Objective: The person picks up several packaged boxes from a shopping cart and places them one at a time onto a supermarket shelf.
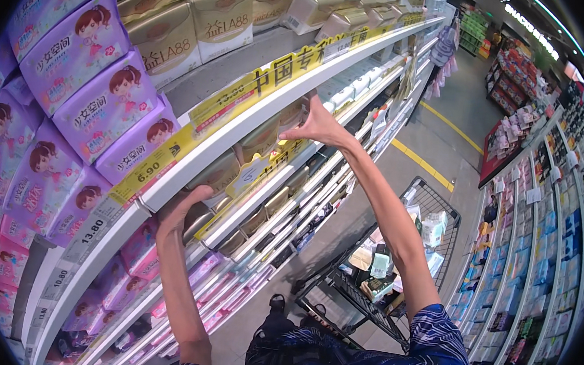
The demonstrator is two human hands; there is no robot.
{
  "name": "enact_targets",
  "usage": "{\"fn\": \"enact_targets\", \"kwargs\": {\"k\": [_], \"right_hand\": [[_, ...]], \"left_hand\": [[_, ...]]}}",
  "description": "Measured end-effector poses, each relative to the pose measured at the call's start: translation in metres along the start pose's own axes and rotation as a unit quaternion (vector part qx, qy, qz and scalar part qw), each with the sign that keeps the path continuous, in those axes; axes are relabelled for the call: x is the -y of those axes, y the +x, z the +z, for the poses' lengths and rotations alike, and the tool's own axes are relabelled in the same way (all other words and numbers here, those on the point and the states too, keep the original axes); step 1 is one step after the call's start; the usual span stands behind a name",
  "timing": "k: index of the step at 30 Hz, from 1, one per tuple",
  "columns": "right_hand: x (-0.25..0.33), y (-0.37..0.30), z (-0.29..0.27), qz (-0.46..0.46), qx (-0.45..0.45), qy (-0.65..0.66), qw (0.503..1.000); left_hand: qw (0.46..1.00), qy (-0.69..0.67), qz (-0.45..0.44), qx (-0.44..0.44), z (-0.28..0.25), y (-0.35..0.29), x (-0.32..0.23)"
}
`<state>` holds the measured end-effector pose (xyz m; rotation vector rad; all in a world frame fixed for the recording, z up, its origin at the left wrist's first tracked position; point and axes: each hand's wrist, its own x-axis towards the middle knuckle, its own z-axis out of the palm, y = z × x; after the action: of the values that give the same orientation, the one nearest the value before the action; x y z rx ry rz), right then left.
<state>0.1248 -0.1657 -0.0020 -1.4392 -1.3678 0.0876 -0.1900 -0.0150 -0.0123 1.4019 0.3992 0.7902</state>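
The right hand (320,124) reaches in just under the white rail (242,122) of the upper shelf, thumb spread away from the fingers; the fingertips are partly hidden, so I cannot tell whether it grips anything. The left hand (181,208), nearer the body, curls under the same rail with its thumb showing; its other fingers are hidden and its grip cannot be told either. Between the two hands, on the tier beneath, stand gold packs (261,141), their print too shaded to read. Just below them hang a white tag (248,172) with a handwritten figure and a yellow strip (286,153) with big black characters. Above the hands, the rail carries another yellow strip (312,57), also boldly lettered, and beyond it lie larger gold packs (220,22) with dark lettering under a reddish emblem. Left of the left hand, purple packs (106,106) bear a cartoon girl and dark characters, near grey price labels (90,233). Right of the right forearm stands a black shopping cart (435,189) of packages; well beyond the right hand, a sign (530,31) glows with white lettering
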Motion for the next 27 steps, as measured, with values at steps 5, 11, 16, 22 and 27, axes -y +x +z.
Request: {"fn": "enact_targets", "kwargs": {"k": [5, 11, 16, 22, 27], "right_hand": [[-0.009, 0.001, 0.004, 0.015, -0.015, -0.025, 0.999], [-0.016, 0.009, -0.006, 0.077, 0.009, -0.009, 0.997], [-0.004, 0.009, 0.000, 0.026, -0.057, 0.019, 0.998], [-0.001, 0.010, -0.002, 0.069, -0.030, 0.026, 0.997], [-0.006, 0.007, -0.004, 0.084, -0.060, -0.004, 0.995]], "left_hand": [[1.000, 0.001, 0.000, 0.009, 0.001, 0.011, 0.003], [0.998, 0.048, 0.024, 0.011, -0.007, 0.018, 0.018], [0.999, 0.030, 0.030, 0.018, -0.007, 0.022, 0.022], [0.999, -0.031, 0.016, 0.011, 0.000, 0.022, 0.016], [0.996, -0.072, -0.022, -0.043, 0.014, 0.013, 0.013]]}}
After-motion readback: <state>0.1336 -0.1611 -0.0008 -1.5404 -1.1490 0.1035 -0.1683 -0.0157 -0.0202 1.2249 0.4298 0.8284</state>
